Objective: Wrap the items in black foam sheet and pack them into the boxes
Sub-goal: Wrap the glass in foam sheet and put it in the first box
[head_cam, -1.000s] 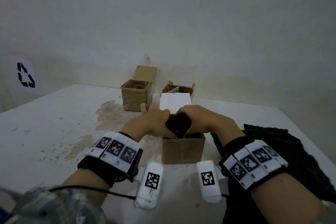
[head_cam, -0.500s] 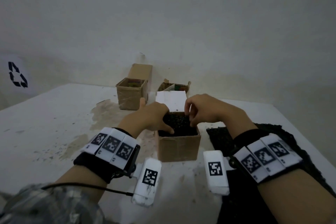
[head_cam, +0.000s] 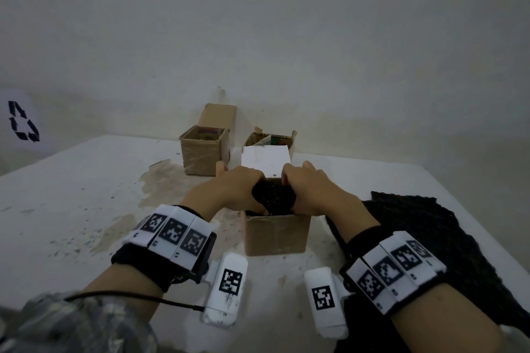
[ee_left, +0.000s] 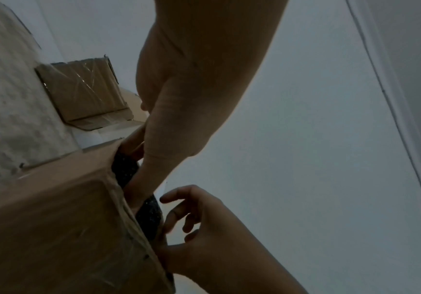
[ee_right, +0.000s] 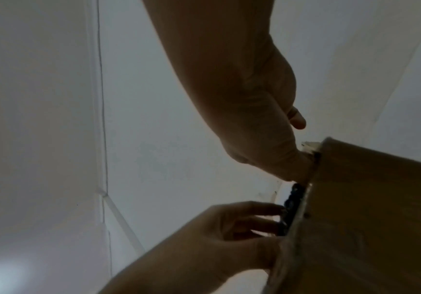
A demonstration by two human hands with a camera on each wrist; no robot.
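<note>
A: Head view. The foam-wrapped bundle (head_cam: pixel 274 199) sits in the mouth of the near cardboard box (head_cam: pixel 276 233), its top above the rim, straight ahead between the two hands. Left hand (head_cam: pixel 238 190) clasps its left flank, right hand (head_cam: pixel 311 193) its right; neither is nearer. No clear long axis; it reads as a rounded lump.

B: Grip?

A: Fingers of both curl round the black foam and reach down inside the rim. The box's white flap (head_cam: pixel 265 160) stands open behind. Spare foam sheets (head_cam: pixel 430 226) lie on the worktop (head_cam: pixel 71 195) to the right.

B: Left wrist view?

A: Dark. Foam shows between the box wall (ee_left: pixel 53 218) and the fingers, pressed against the inner edge.

B: Right wrist view?

A: Same from the other side: only a sliver of foam (ee_right: pixel 291 201) above the rim. My judgement: the next push goes straight down, both hands evenly.
</note>
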